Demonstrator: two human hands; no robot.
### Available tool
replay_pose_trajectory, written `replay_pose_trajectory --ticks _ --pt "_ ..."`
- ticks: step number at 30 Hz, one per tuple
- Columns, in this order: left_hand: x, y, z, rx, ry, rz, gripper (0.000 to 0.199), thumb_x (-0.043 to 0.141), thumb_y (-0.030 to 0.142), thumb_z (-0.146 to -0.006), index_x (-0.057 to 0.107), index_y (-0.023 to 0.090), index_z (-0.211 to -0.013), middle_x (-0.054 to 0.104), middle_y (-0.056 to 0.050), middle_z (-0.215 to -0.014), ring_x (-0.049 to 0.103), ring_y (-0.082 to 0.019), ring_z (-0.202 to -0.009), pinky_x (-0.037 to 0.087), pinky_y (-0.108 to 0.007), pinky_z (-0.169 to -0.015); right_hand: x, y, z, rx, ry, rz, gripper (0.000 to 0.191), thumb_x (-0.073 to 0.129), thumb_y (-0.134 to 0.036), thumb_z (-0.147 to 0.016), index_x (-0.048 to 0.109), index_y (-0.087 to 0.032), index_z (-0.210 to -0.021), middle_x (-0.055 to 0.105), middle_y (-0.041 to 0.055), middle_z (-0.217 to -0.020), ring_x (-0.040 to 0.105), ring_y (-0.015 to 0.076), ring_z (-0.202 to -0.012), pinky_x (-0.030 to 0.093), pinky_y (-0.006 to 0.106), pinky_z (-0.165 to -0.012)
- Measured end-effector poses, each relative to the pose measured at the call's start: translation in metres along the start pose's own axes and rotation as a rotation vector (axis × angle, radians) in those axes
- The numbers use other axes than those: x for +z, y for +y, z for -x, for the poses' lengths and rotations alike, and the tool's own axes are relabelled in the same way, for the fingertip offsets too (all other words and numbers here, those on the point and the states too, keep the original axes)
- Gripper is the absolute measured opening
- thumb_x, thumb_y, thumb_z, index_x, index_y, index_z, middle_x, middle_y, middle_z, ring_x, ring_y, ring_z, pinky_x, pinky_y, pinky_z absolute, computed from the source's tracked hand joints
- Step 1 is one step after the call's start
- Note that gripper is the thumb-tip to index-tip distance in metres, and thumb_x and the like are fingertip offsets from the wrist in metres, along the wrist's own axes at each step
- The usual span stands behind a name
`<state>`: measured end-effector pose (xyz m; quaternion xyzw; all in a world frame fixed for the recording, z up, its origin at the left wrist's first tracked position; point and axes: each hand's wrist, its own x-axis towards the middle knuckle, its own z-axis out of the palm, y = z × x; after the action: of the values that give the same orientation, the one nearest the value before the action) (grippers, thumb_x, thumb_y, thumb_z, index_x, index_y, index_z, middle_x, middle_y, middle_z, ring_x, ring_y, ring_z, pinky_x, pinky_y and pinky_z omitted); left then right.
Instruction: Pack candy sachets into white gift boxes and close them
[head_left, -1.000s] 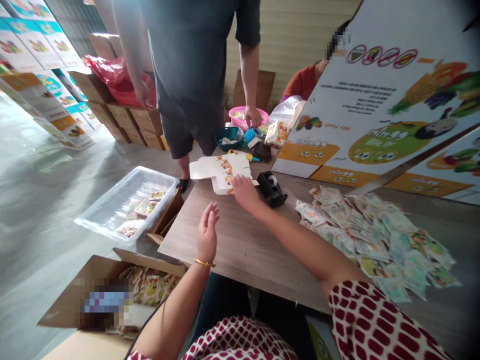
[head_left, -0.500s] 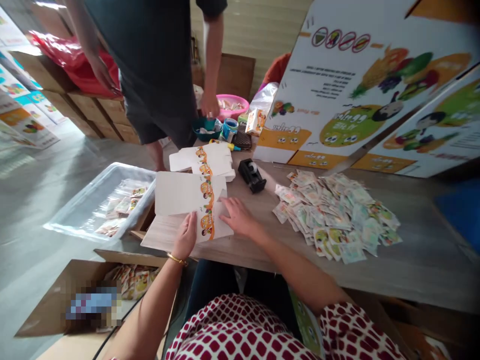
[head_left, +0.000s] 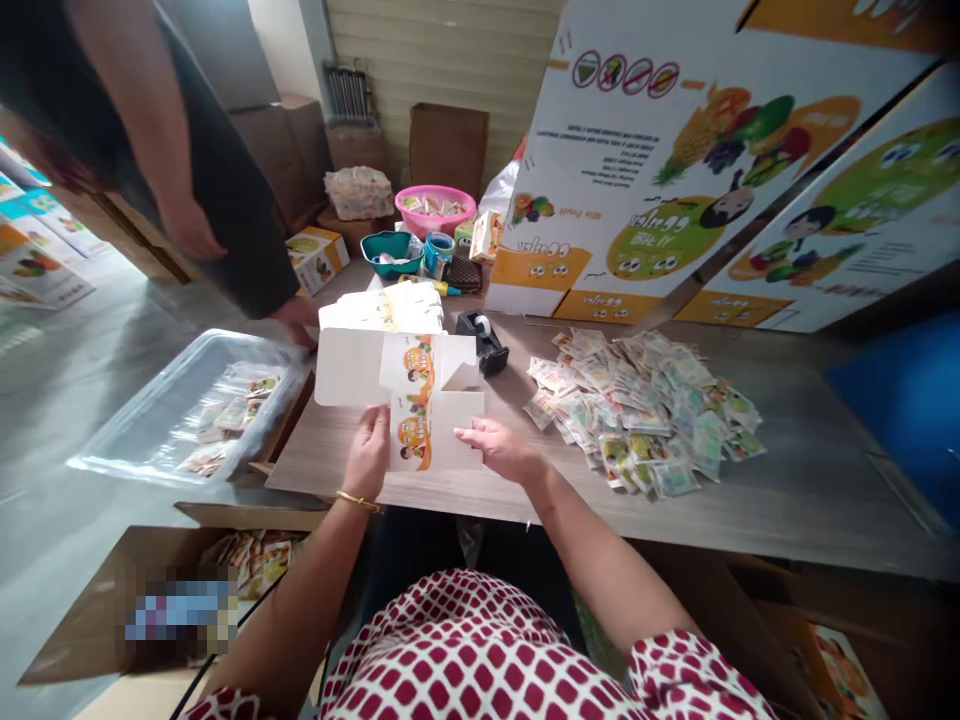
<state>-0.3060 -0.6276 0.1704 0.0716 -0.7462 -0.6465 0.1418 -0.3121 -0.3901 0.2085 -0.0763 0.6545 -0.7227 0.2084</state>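
Note:
A flat, die-cut white carton blank (head_left: 420,400) with an orange cartoon print lies on the wooden table (head_left: 360,470) in front of me. My left hand (head_left: 367,455) grips its lower left edge. My right hand (head_left: 499,448) rests beside it, with extended fingertips on the blank's lower right panel. Behind the blank lies a stack of similar blanks (head_left: 382,308). A black tape dispenser (head_left: 480,342) stands just past my right fingers, and a spread pile of printed sachets (head_left: 637,410) lies farther right.
A co-worker's hand (head_left: 296,318) reaches the table's far left corner, above a clear plastic tub of sachets (head_left: 187,420). Below left, an open cardboard box (head_left: 150,590) holds more sachets. A pink basin (head_left: 435,208) and teal bowl (head_left: 390,252) sit beyond; large printed panels (head_left: 712,170) lean right.
The blank in front of me has shifted and now lies squarer between my hands. My right hand has moved slightly back. The co-worker has moved left, and the view has tilted upward.

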Motion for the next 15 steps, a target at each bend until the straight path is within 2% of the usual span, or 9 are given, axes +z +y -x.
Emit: replay_pose_trajectory --ticks 1,3,4,6,8,9,12,15 --pt "0.002 0.006 0.001 0.037 0.062 -0.030 0.058 0.048 0.057 -0.101 0.051 0.019 -0.145 0.062 -0.016 -0.139 0.063 -0.027 -0.127 0.047 -0.046 -0.114 0.006 0.001 0.001 -0.008 0.015 -0.022 0.037 0.074 -0.054 -0.085 0.075 -0.022 -0.104 0.076 0.0078 -0.103 0.070 0.0249 -0.107 0.057 0.044 -0.101" --pt "0.005 0.020 0.004 0.199 0.193 -0.126 0.063 0.047 0.053 -0.103 0.037 0.021 -0.156 0.048 -0.017 -0.156 0.052 -0.026 -0.140 0.038 -0.045 -0.122 0.016 -0.002 0.002 -0.062 0.064 -0.058 0.040 0.068 -0.055 -0.090 0.073 -0.026 -0.117 0.074 0.0070 -0.121 0.065 0.0246 -0.123 0.049 0.044 -0.114" --pt "0.007 0.027 0.006 0.290 0.206 -0.179 0.063 0.047 0.051 -0.104 0.035 0.022 -0.157 0.042 -0.016 -0.161 0.045 -0.026 -0.147 0.033 -0.045 -0.125 0.020 -0.004 0.003 -0.088 0.089 -0.062 0.043 0.066 -0.056 -0.091 0.072 -0.027 -0.122 0.072 0.0066 -0.126 0.062 0.0246 -0.126 0.046 0.044 -0.117" --pt "0.013 0.037 0.012 0.383 0.078 -0.232 0.061 0.045 0.049 -0.104 0.036 0.022 -0.159 0.038 -0.014 -0.165 0.036 -0.025 -0.153 0.026 -0.043 -0.128 0.026 -0.009 0.006 -0.084 0.085 -0.080 0.046 0.065 -0.056 -0.091 0.070 -0.027 -0.126 0.071 0.0059 -0.130 0.062 0.0249 -0.128 0.044 0.044 -0.119" --pt "0.019 0.041 0.016 0.348 -0.117 -0.216 0.068 0.049 0.051 -0.102 0.032 0.022 -0.161 0.037 -0.015 -0.166 0.034 -0.027 -0.154 0.028 -0.044 -0.127 0.032 -0.010 0.009 -0.052 -0.007 -0.158 0.047 0.067 -0.055 -0.089 0.069 -0.027 -0.127 0.071 0.0056 -0.129 0.063 0.0249 -0.125 0.045 0.043 -0.118" --pt "0.023 0.041 0.017 0.317 -0.174 -0.211 0.075 0.054 0.054 -0.100 0.028 0.021 -0.163 0.036 -0.016 -0.166 0.034 -0.029 -0.154 0.028 -0.046 -0.127 0.034 -0.009 0.010 -0.042 -0.069 -0.209 0.047 0.070 -0.053 -0.087 0.070 -0.026 -0.126 0.071 0.0055 -0.129 0.064 0.0247 -0.125 0.045 0.043 -0.117" --pt "0.029 0.038 0.017 0.276 -0.220 -0.273 0.101 0.070 0.059 -0.087 0.020 0.020 -0.165 0.038 -0.020 -0.163 0.036 -0.035 -0.151 0.026 -0.055 -0.126 0.038 -0.001 0.011 -0.044 -0.186 -0.312 0.043 0.077 -0.046 -0.080 0.072 -0.023 -0.117 0.072 0.0064 -0.124 0.064 0.0246 -0.124 0.045 0.043 -0.114" --pt "0.029 0.040 0.014 0.260 -0.272 -0.319 0.110 0.077 0.058 -0.081 0.018 0.020 -0.166 0.048 -0.021 -0.154 0.045 -0.036 -0.144 0.035 -0.056 -0.120 0.039 0.002 0.010 -0.025 -0.179 -0.339 0.038 0.078 -0.041 -0.077 0.073 -0.021 -0.110 0.073 0.0071 -0.118 0.065 0.0253 -0.120 0.047 0.044 -0.110"
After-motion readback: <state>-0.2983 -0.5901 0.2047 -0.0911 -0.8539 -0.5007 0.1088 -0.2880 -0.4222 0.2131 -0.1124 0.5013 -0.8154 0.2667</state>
